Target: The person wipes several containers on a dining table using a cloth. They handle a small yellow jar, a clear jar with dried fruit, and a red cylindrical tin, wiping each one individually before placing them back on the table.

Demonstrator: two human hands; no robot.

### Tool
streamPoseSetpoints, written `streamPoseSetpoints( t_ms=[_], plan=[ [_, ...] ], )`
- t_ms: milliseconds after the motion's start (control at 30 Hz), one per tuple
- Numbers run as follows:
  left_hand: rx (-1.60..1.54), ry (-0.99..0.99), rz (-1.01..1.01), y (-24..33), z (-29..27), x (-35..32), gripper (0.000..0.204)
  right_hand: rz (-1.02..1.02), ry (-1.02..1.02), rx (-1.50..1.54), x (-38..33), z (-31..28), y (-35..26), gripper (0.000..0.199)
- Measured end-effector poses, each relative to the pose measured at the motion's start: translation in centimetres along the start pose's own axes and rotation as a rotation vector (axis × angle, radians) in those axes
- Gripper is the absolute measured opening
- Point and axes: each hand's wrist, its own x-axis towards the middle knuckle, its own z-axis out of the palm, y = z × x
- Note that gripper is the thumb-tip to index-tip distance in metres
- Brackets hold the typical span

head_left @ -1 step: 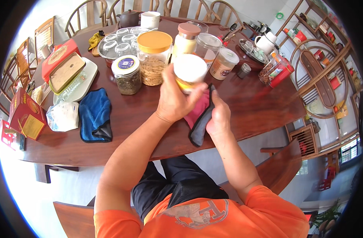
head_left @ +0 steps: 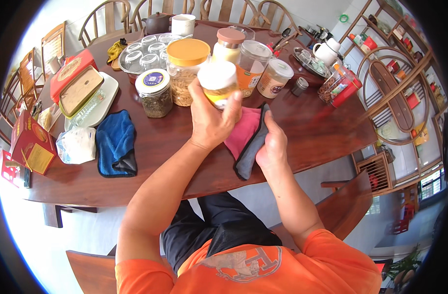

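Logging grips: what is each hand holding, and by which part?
Left hand: white-topped jar, around its lower part. Right hand: pink and grey cloth, by its right edge.

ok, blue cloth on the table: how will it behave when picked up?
Probably floppy: the blue cloth lies creased, its near corner showing grey. Likely light, since it looks thin. Unlikely to roll, as it lies mostly flat.

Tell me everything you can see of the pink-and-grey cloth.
The pink-and-grey cloth looks soft, with a pink area, a grey area and black edging. It seems folded, slanting down to a grey lower end. The right hand grips its right side near the front edge of the wooden table; its pink part extends toward the left hand, but whether they touch is unclear.
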Motion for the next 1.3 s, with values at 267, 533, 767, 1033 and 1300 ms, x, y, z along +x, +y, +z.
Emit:
streamPoseSetpoints(
  t_ms=[267, 533, 767, 1033, 1300],
  plan=[
    [-0.596, 0.05, -0.341, -0.2, 1.2, 0.2, 0.055, -0.413, -0.169, -0.117, -3.9, 3.6, 0.5, 0.05],
    [-0.992, -0.059, -0.518, 1.9, 0.5, 0.3, 0.053, -1.062, -0.127, -1.118, -3.1, 1.5, 3.0, 0.03],
    [-0.818, -0.053, -0.429, 0.8, 0.3, 0.9, 0.052, -0.522, -0.096, -0.464, -5.2, 3.0, 2.1, 0.039],
    [-0.644, -0.021, -0.457, 0.6, 0.8, -0.2, 0.048, -0.108, -0.249, 0.227, -3.7, 1.8, -4.4, 0.055],
    [-0.782, 0.061, -0.584, 0.4, 0.4, 0.6, 0.054, -0.412, -0.66, 0.284, -4.7, 1.6, -10.1, 0.061]
  ],
)
